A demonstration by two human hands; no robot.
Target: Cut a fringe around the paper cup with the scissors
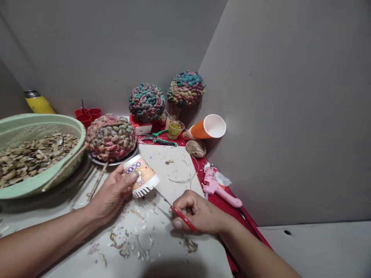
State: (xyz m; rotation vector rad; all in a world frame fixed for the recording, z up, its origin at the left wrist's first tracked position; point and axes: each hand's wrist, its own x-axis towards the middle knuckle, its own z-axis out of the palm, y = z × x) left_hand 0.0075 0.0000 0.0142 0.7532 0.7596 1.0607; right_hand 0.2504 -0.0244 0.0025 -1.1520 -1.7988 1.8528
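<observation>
My left hand (113,193) holds a small orange and white paper cup (145,173), printed with a rabbit and tilted on its side. White strips are cut along part of the cup's lower right rim. My right hand (197,212) is closed round the red handles of a pair of scissors (185,218). The tips of the blades reach the cup's rim, beside the cut strips. Just behind my left hand, a pink and brown shell-covered ball (111,138) with a wrapped stick rests on a metal dish.
A green basket (79,135) of shells fills the left. Two colourful balls (147,102), red cups (95,113), pliers (165,143), an orange cup (199,129) and twine (196,148) stand behind. A pink glue gun (220,189) lies right. Scraps litter the board (162,255).
</observation>
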